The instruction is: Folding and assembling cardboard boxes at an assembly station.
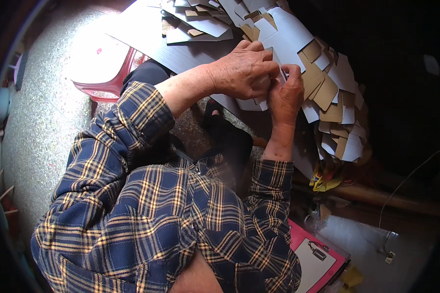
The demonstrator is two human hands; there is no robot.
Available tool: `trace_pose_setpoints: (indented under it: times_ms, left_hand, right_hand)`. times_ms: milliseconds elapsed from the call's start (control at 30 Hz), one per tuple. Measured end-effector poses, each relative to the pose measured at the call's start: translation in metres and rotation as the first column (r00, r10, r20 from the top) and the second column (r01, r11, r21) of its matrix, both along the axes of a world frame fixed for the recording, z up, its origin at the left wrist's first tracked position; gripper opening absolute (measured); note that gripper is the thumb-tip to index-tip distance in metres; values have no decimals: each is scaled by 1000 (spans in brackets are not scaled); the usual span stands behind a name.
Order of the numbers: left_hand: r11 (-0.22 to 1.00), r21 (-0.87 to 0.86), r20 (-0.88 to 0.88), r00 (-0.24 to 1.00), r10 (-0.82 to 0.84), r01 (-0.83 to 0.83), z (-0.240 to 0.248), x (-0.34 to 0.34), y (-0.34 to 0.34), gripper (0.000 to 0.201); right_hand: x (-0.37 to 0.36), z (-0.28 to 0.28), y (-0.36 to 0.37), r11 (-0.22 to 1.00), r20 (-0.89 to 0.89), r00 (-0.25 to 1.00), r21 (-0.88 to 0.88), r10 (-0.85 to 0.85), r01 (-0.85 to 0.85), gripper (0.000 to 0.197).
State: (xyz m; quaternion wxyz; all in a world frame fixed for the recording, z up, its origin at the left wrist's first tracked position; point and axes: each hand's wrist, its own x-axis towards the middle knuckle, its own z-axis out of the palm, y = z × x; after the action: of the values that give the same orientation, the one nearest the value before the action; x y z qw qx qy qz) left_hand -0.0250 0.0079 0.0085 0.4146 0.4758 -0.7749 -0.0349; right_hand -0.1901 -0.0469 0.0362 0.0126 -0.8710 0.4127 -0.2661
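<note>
Both my hands meet over the table's near edge, closed on one small white card carton [253, 104]. My left hand [244, 71] comes across from the left, its fingers bent down over the carton's upper part. From the right, my right hand [287, 93] pinches the carton between thumb and fingers, close against the left hand. Much of the carton is hidden behind my fingers; a white flap shows beneath the left hand. Just beyond and to the right lies a large heap of flat card cartons [322, 88], white on one face and brown on the other.
More cartons [195, 22] lie on the pale table [149, 29] at the far left. A red plastic stool [105, 88] stands left under bright light. At lower right are a pink box [318, 254], clear plastic wrapping [357, 239] and a yellow packet [325, 179].
</note>
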Motion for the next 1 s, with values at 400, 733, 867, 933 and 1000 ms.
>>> trace_pose_setpoints:
  times_ms: [400, 733, 867, 933, 1000]
  left_hand:
    - [994, -88, -178, 981, -75, 60, -8, -3, -6, 36]
    - [985, -149, -248, 961, -120, 84, -15, -3, -11, 31]
    - [987, -155, -252, 965, -73, 34, -18, 2, -7, 30]
    - [982, -179, -261, 961, -97, 51, -14, -6, -11, 31]
    - [984, -175, -262, 961, -92, 47, -11, -8, -13, 31]
  right_hand:
    - [-16, -14, -10, 957, 243, 934, 59, 262, -284, 31]
    - [-16, -24, -12, 821, 636, 755, 336, 163, -461, 18]
    - [-20, -29, -16, 853, 435, 831, 224, 345, -472, 20]
    - [-31, -24, -12, 840, 521, 814, 297, 256, -454, 25]
    - [-34, -24, -12, 821, 551, 804, 337, 224, -460, 29]
